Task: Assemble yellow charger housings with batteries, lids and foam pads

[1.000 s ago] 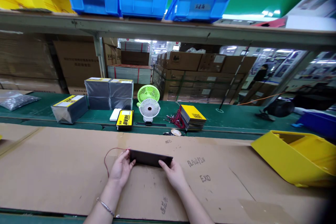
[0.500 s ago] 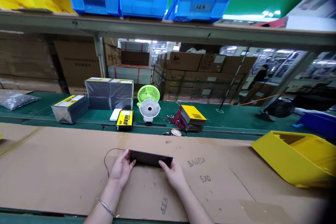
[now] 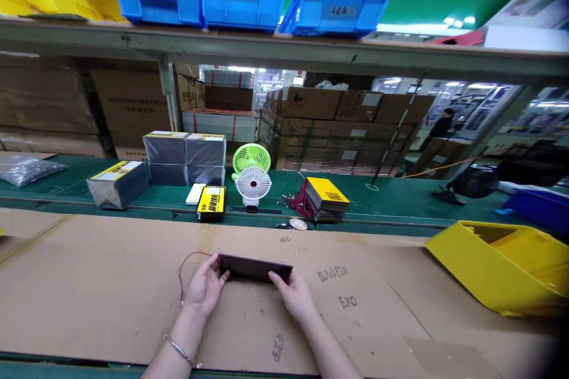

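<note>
A flat black rectangular panel [image 3: 254, 269] is held between my two hands above the cardboard sheet, tilted slightly down to the right. My left hand [image 3: 207, 287] grips its left end, thumb on the near face and fingers behind. My right hand [image 3: 294, 293] has its right end in the same kind of hold. From the left end a thin red-and-black wire [image 3: 181, 272] loops out past my left hand and hangs near the wrist. The fingers behind the panel are partly hidden.
Cardboard [image 3: 111, 284] covers the bench front; a yellow bin [image 3: 498, 272] lies at right. Behind stand a stack of yellow-topped panels [image 3: 328, 198] with red wires, a white fan [image 3: 253, 185], a green fan [image 3: 251, 157], a yellow-black box [image 3: 211, 201] and wrapped blocks [image 3: 184, 159]. Blue bins [image 3: 243, 0] line the shelf.
The wire's free end has swung slightly downward beside my left wrist. Both hands and the panel stay practically where they were.
</note>
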A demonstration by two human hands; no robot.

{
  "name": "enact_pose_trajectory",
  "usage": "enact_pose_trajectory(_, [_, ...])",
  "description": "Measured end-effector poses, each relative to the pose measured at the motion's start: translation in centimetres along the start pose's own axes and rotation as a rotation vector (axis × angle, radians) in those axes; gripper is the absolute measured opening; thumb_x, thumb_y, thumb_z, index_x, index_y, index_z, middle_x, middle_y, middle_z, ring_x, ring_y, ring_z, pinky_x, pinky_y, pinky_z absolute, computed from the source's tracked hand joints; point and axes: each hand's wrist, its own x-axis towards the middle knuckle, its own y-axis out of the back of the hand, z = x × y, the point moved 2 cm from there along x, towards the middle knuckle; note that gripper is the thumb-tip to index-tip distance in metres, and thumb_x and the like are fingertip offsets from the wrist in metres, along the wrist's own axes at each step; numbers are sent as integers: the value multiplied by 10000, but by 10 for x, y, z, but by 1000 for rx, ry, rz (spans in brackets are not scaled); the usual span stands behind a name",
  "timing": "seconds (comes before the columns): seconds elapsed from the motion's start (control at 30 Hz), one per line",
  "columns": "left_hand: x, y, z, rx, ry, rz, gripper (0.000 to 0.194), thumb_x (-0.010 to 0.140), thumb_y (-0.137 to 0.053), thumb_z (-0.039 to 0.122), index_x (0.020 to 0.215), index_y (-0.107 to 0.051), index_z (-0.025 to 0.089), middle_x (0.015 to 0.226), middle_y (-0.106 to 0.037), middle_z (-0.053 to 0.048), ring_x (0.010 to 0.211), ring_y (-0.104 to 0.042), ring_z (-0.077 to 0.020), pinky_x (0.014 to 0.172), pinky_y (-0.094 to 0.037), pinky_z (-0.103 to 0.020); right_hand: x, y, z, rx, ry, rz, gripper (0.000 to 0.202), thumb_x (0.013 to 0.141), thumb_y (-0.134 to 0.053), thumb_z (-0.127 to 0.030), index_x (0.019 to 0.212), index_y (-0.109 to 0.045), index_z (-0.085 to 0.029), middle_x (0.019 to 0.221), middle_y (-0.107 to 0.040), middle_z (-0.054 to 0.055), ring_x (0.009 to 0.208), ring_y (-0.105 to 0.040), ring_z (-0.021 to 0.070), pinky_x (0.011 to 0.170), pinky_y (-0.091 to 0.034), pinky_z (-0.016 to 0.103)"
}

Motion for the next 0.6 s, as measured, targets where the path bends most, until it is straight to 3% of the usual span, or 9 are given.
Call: enact_pose_trajectory(0.6, [-2, -2, 0, 3, 1, 15, 58, 789, -556, 132, 786, -596, 174, 751, -649, -5, 744, -632, -138, 652, -510, -287, 2, 0, 8, -24, 5, 20, 371, 722, -619, -435, 982, -628, -171, 1030, -674, 88, 1011, -599, 264, 927, -437, 406])
